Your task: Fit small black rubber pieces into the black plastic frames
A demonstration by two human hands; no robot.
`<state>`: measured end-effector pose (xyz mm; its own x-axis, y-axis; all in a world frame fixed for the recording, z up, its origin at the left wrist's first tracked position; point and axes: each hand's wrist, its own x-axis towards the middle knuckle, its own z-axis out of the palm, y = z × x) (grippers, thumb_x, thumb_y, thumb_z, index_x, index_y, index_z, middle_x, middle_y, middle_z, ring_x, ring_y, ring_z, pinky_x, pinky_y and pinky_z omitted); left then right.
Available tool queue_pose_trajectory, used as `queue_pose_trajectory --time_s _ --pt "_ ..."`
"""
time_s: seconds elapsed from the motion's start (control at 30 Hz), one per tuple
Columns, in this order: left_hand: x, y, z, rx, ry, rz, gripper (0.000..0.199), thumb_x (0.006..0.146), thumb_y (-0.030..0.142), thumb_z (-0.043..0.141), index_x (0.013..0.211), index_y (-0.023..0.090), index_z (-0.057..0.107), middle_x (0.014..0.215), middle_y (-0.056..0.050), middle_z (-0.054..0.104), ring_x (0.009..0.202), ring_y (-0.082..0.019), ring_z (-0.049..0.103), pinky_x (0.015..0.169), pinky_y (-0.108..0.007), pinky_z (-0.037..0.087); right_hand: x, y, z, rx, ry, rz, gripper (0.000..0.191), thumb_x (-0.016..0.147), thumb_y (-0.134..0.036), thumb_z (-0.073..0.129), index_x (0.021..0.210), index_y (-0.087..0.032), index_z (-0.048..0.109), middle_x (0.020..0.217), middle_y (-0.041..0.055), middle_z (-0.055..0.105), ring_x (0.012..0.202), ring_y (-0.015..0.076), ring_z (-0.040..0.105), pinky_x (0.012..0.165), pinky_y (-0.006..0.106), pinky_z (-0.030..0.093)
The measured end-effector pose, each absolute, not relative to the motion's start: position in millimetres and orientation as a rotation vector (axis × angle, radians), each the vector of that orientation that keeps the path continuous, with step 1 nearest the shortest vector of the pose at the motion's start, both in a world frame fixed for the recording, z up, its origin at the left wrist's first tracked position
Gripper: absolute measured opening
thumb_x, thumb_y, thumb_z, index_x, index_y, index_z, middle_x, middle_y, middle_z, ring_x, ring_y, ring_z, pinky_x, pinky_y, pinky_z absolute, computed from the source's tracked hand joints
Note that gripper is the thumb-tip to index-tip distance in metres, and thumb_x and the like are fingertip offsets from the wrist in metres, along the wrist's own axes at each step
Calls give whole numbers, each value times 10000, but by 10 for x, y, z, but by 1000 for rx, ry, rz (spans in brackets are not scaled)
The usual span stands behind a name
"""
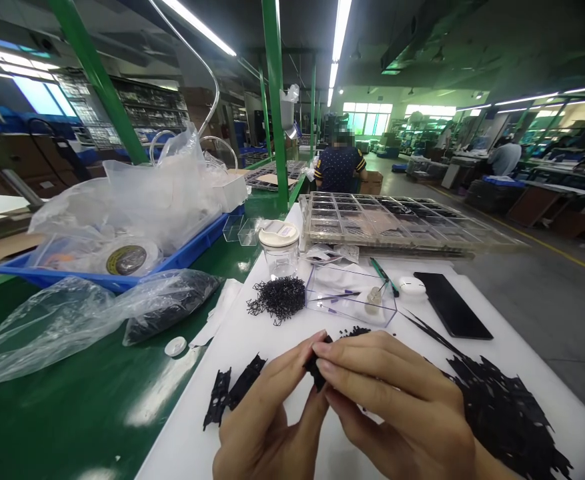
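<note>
Between the fingertips of both hands is a small black plastic part (316, 371), held up over the white work surface. My left hand (275, 413) pinches it from the left, thumb below and fingers above. From the right, my right hand (397, 393) grips the same part, its fingers covering much of it. Two flat black plastic pieces with holes (218, 397) lie left of my left hand. A large heap of similar black pieces (509, 417) spreads to the right of my right hand. Tiny black bits (355, 331) show just beyond my fingers.
Beyond my hands are a pile of small black clips (279, 298), a clear shallow tray (349, 313), a lidded jar (279, 250), tweezers (435, 332) and a black phone (451, 305). A divided clear case (387, 223) stands behind. Left is a blue bin (187, 250) of plastic bags. A person (339, 165) sits farther back.
</note>
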<state>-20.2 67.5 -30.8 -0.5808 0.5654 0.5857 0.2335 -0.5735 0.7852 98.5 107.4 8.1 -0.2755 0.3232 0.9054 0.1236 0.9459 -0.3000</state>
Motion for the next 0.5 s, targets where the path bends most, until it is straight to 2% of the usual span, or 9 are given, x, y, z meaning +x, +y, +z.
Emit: queue_pose_trajectory --time_s 0.13,0.23,0.33,0.43,0.5 --pt "-246 732 -392 1440 1359 2357 379 771 145 869 1087 350 818 1060 20 825 889 -244 783 823 -360 649 992 1079 92 -341 -1838 291 329 823 39 705 1119 -91 765 1046 150 790 1010 231 746 885 344 649" --pt "-310 759 -413 1728 1281 2336 509 747 -1 836 1186 252 782 1124 -38 807 944 -262 774 792 -368 655 999 1077 119 -411 -1825 375 239 820 -13 747 1036 -108 781 996 129 768 942 217 737 844 326 640" --pt "-346 765 -380 1923 1240 2306 554 708 -117 800 1186 159 761 1123 -79 784 970 -248 747 773 -353 645 1014 1068 159 -520 -1796 457 179 816 -10 759 951 -124 789 915 88 758 854 170 735 791 254 621" --pt "-346 747 -325 1935 1231 2293 522 715 -129 779 1152 155 761 1043 -60 764 943 -213 721 763 -318 620 1052 1063 198 -591 -1769 624 206 816 -9 757 953 -158 801 924 58 764 868 150 740 811 212 604" --pt "-336 726 -295 1820 1209 2203 471 776 -71 756 1168 190 752 1041 -50 750 971 -209 709 798 -309 607 1083 1064 215 -616 -1732 831 205 842 -43 757 961 -202 810 946 35 771 896 140 738 832 200 593"
